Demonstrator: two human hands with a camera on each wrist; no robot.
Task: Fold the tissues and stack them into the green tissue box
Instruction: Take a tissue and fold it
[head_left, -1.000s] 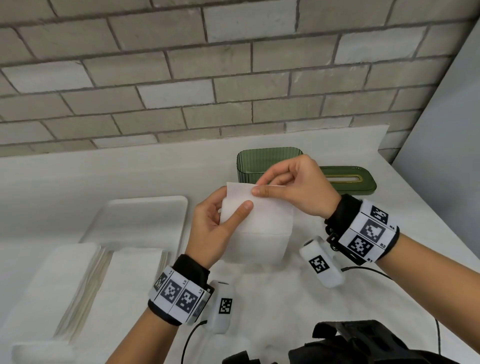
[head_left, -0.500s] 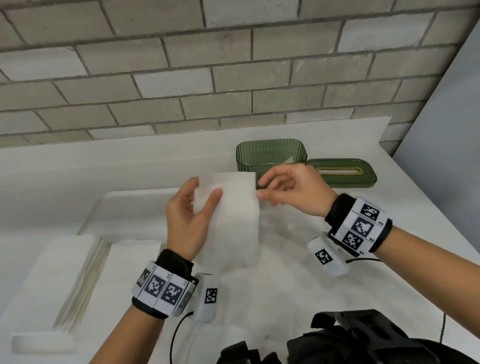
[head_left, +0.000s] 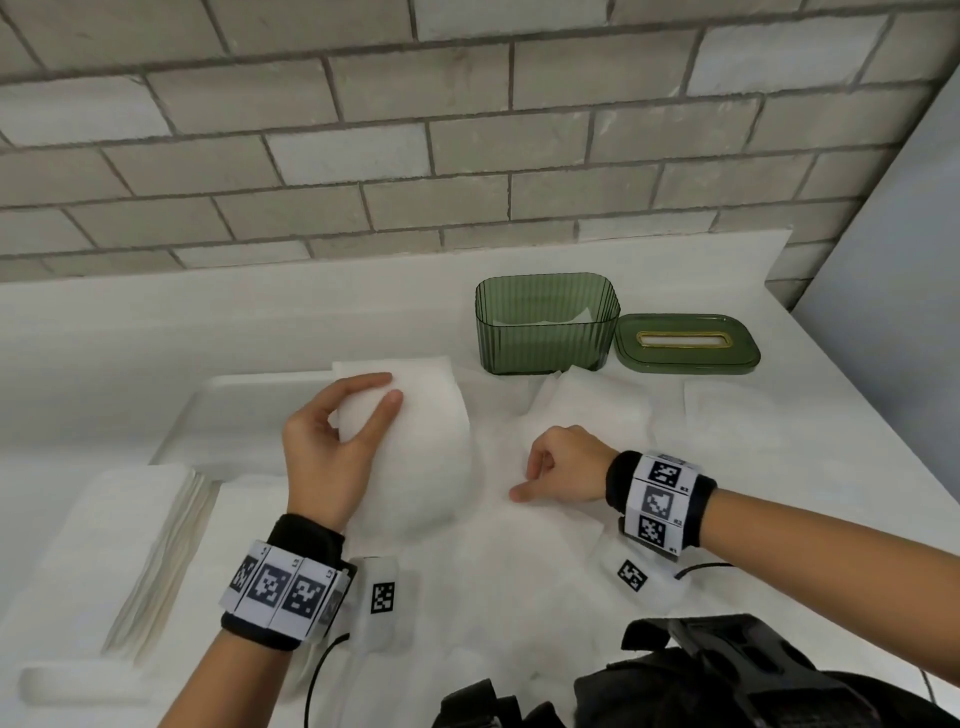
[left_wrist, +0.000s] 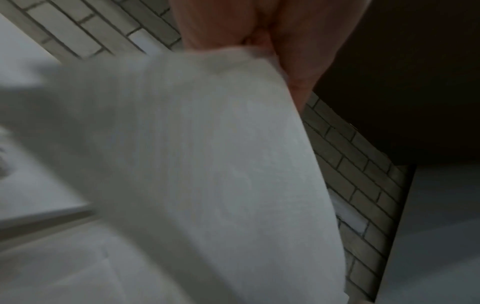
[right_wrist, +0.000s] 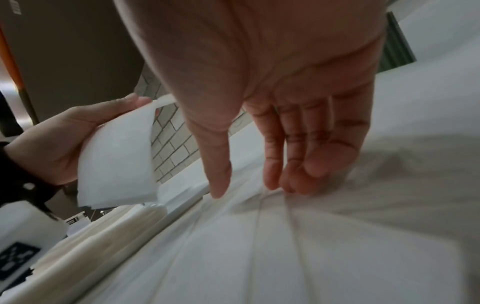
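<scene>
Left hand (head_left: 332, 447) pinches a folded tissue (head_left: 421, 452) mid-frame; right hand (head_left: 563, 467), fingers loose, touches a flat sheet (head_left: 519, 551) on the desk.

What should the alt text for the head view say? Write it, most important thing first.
A person's left hand holds up a folded white tissue while the right hand touches a tissue spread flat on the white table. Behind stand an open green tissue box and its lid beside it.

No words or numbers can be read here, just black-and-white square code tags on the wristbands (head_left: 283, 592) and wrist cameras (head_left: 383, 597).
</scene>
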